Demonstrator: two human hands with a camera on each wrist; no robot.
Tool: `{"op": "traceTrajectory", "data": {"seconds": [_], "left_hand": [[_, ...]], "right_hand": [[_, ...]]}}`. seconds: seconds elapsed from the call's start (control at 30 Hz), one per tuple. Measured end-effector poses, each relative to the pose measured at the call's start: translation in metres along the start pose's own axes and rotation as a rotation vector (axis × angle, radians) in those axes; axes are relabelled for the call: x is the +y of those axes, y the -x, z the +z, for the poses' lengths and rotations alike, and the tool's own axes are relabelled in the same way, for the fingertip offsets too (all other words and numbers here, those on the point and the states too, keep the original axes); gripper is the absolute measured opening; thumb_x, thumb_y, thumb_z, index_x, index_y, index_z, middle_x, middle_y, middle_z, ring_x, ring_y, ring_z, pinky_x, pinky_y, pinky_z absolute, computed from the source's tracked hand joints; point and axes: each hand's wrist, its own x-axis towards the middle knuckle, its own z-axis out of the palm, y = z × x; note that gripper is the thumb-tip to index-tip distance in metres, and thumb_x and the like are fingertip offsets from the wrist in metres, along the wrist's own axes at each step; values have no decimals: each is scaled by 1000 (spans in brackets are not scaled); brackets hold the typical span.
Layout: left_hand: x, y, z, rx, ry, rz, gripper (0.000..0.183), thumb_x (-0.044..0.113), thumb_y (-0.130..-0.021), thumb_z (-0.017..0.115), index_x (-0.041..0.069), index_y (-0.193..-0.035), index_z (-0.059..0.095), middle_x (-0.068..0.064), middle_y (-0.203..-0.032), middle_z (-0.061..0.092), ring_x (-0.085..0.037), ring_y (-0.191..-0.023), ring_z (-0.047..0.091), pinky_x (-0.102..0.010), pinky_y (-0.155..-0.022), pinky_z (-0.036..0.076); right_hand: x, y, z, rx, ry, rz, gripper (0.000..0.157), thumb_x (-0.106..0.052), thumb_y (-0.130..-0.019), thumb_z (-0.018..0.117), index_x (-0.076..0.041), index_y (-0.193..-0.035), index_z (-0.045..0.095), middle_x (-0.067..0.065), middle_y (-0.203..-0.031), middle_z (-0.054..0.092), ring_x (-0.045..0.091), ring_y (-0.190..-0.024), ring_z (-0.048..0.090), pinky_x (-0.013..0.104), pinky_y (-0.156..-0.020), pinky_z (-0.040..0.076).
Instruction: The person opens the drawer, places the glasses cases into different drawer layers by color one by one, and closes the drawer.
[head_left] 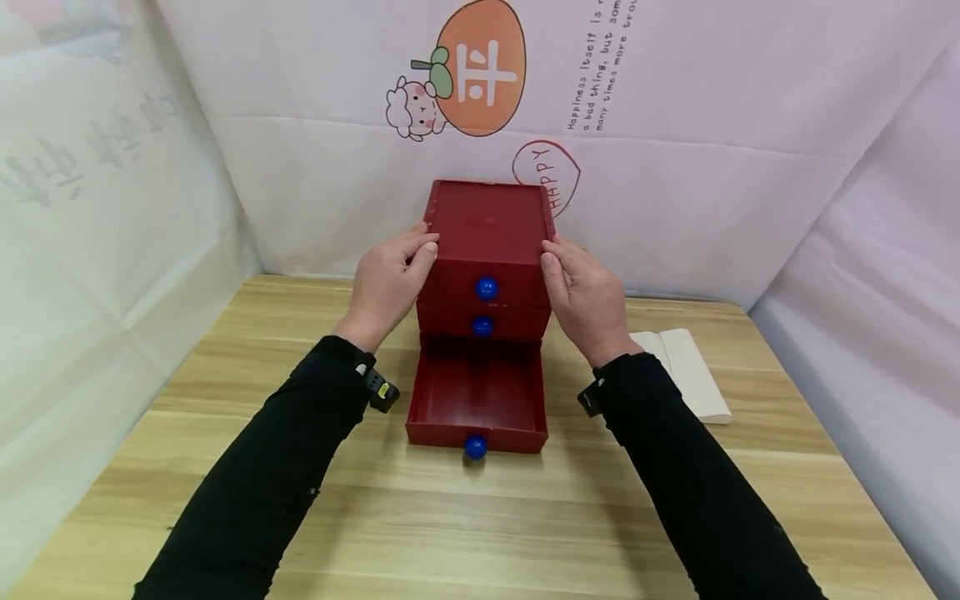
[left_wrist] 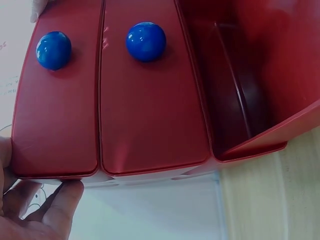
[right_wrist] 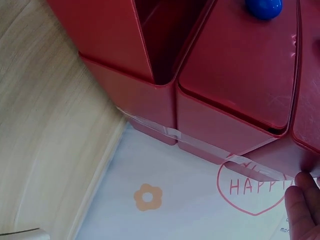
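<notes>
A dark red drawer unit (head_left: 491, 221) with three stacked drawers and round blue knobs stands on the table. Its bottom drawer (head_left: 480, 400) is pulled out, with nothing visible inside. The upper two drawers are closed, as the left wrist view shows from the front. My left hand (head_left: 392, 279) grips the unit's upper left side, thumb at the top edge. Opposite it, my right hand (head_left: 588, 296) holds the upper right side. In the right wrist view, fingers (right_wrist: 302, 205) touch the unit's side, and clear tape (right_wrist: 200, 147) runs across that side.
To the right, partly behind my right forearm, lies a folded cream cloth or paper (head_left: 686, 375) on the wooden table (head_left: 450, 533). White printed sheets (head_left: 300, 167) hang close behind the unit and along both sides.
</notes>
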Motion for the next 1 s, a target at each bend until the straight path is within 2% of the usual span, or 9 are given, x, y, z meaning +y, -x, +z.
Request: {"op": "traceTrajectory", "data": {"seconds": [0.2,0.23,0.33,0.43,0.5,0.6,0.7,0.87,1.0], "left_hand": [[-4,2,1,37,11,18,47,43,-102,42,14,-130,66,-1,-143,54,-5,-130,45,-34,-101,46],[-5,2,1,40,15,24,47,42,-102,42,14,-130,66,-1,-143,54,-6,-130,46,-34,-95,50],[-6,2,2,45,21,41,46,42,-102,42,13,-129,66,-2,-142,54,-8,-129,47,-36,-87,53],[-5,2,4,44,20,44,47,42,-102,42,13,-129,66,-1,-142,54,-7,-129,47,-35,-92,52],[-3,1,7,38,16,46,47,43,-102,41,13,-130,66,-1,-142,54,-7,-130,46,-35,-102,46],[-3,1,3,34,-1,41,48,44,-102,40,14,-130,65,-1,-142,54,-6,-130,45,-33,-106,42],[-4,0,2,30,-8,49,48,43,-102,40,13,-130,65,-2,-143,54,-8,-131,45,-35,-106,42],[-5,1,1,13,1,52,49,43,-102,40,12,-131,65,-3,-144,53,-10,-132,45,-37,-106,43],[-3,1,1,-2,9,47,49,43,-102,40,12,-131,64,-3,-145,52,-10,-133,44,-37,-107,42]], "right_hand": [[-2,-2,-6,-68,-8,13,51,-43,-102,42,-11,-139,58,7,-141,56,12,-131,47,36,-108,40],[-2,-2,-8,-75,-7,21,52,-44,-102,42,-11,-140,56,7,-142,56,12,-132,46,36,-108,40],[2,-2,-17,-81,13,55,53,-46,-102,40,-13,-142,54,6,-143,54,9,-131,45,37,-107,42],[11,-1,-30,-77,50,78,54,-47,-102,39,-13,-142,54,6,-143,54,11,-131,46,39,-106,43],[19,1,-40,-75,87,97,55,-47,-102,39,-12,-141,54,6,-143,55,14,-130,48,41,-105,44],[29,1,-50,-83,123,125,56,-47,-102,39,-10,-142,53,9,-143,54,20,-130,49,43,-106,42],[39,7,-61,-136,149,197,59,-49,-101,39,-10,-146,48,10,-147,50,23,-133,45,46,-108,39],[61,24,-73,-283,223,323,68,-51,-100,40,-8,-151,37,15,-152,42,32,-138,38,52,-109,35],[80,47,-78,-405,332,395,74,-50,-97,47,-3,-152,31,27,-141,48,44,-121,49,59,-95,43]]}}
